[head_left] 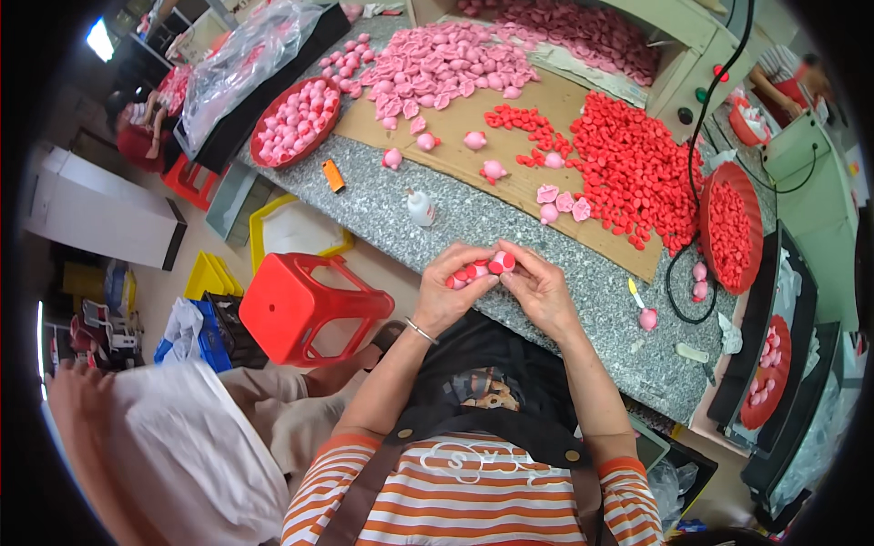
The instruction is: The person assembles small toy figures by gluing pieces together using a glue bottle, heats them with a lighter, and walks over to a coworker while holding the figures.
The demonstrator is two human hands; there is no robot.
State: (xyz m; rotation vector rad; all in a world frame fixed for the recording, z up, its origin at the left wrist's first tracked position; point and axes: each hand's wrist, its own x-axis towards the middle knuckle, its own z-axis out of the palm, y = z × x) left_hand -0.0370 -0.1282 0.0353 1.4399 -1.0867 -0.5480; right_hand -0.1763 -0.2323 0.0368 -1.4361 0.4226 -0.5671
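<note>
Both my hands are raised just above the near edge of the speckled grey worktop, close together. My left hand (448, 289) is closed around small pink-and-red toy parts (471, 273), partly hidden by the fingers. My right hand (539, 289) pinches a pink-and-red toy part (502, 263) against the left fingertips. Beyond the hands stands a small white squeeze bottle (421, 208). On a flat cardboard sheet (455, 162) lie a heap of pink pieces (446, 64), a heap of small red pieces (628, 155), and a few loose pink balls (474, 140).
A red basket of pink balls (263, 155) stands at the left, a red basket of red pieces (752, 238) at the right. An orange lighter-like object (333, 176) lies on the worktop. A black cable (696, 173) hangs at the right. Left of me are a red stool (291, 314) and another person's arm (86, 446).
</note>
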